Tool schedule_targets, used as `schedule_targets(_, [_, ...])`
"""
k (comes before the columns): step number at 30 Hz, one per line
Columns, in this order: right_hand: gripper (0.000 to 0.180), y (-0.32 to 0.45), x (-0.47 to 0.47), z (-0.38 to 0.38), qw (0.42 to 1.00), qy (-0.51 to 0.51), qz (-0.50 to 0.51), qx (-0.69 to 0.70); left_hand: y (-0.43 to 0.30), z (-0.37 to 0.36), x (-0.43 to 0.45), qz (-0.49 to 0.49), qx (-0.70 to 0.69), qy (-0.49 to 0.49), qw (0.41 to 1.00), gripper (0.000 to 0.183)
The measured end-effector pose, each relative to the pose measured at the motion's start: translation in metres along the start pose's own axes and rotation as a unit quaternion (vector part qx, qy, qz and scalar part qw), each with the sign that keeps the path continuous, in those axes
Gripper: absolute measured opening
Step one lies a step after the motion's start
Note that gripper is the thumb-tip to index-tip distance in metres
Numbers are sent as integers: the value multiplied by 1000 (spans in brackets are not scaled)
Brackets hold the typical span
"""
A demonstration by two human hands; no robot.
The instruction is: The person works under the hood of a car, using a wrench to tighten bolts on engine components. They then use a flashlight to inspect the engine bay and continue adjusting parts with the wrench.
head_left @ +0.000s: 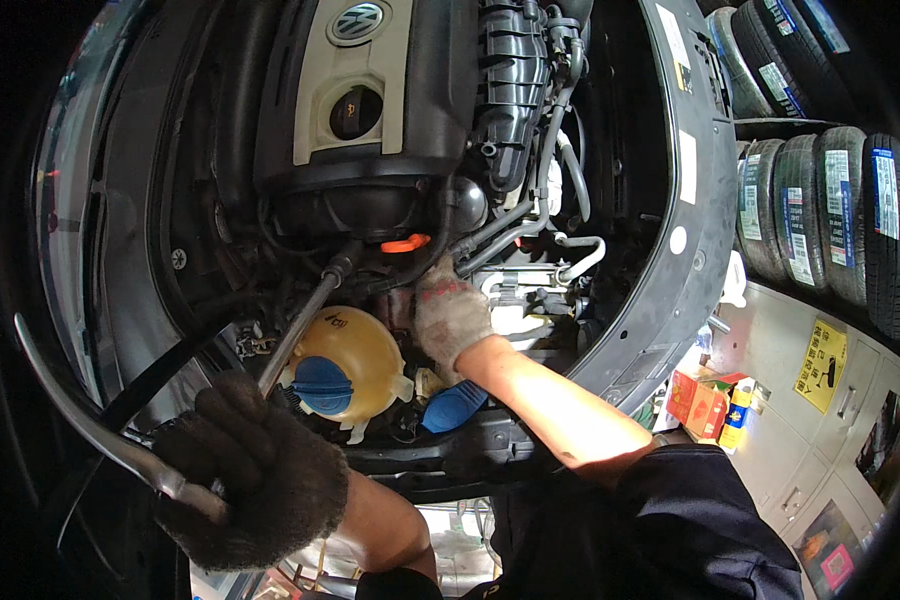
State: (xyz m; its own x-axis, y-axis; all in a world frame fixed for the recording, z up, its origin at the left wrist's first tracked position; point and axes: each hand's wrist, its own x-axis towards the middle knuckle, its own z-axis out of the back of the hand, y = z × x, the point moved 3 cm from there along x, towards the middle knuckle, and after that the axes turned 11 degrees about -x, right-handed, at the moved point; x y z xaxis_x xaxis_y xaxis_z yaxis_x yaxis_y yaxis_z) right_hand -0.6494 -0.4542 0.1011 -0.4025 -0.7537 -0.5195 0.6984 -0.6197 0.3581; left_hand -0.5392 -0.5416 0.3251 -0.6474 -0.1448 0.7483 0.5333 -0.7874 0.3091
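My left hand (247,480), in a dark knit glove, is closed around metal tooling at the lower left. A straight steel bar (296,322) rises from its fingers to a jointed head under the end of the engine cover (442,90). Out of the same fist a curved steel bar (105,442) sticks out to the left; whether both are one tool, I cannot tell. My right hand (454,319), in a pale, stained glove, reaches down beside metal pipes (506,240), fingertips hidden. Between the hands sits a yellowed coolant expansion tank (371,349) with a blue cap (321,385).
An orange dipstick handle (405,244) stands close above my right hand. Below that hand is a blue reservoir cap (454,407). The car's front crossmember (690,225) curves along the right. Beyond it are racked tyres (840,202), a cabinet (772,390) and a red box (697,405).
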Motion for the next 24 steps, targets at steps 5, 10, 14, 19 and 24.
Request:
schedule_targets(5, [34, -20, 8, 18, 994, -74, -32, 79, 4, -1, 8, 119, -346, -89, 926, 47])
schedule_targets(10, [50, -30, 16, 23, 999, 13, 6, 35, 0, -10, 5, -10, 18, -6, 1000, 32])
schedule_targets(14, [60, -28, 16, 29, 994, 30, 1, 104, 2, -15, 3, 18, 2, -7, 1000, 32])
schedule_targets(19, [62, -27, 11, 40, 979, -4, 20, 200, -2, -21, 11, -10, 26, 38, 999, 37])
schedule_targets(24, [56, -36, 15, 46, 983, 49, 7, 176, -4, -28, 10, 35, 19, 19, 999, 66])
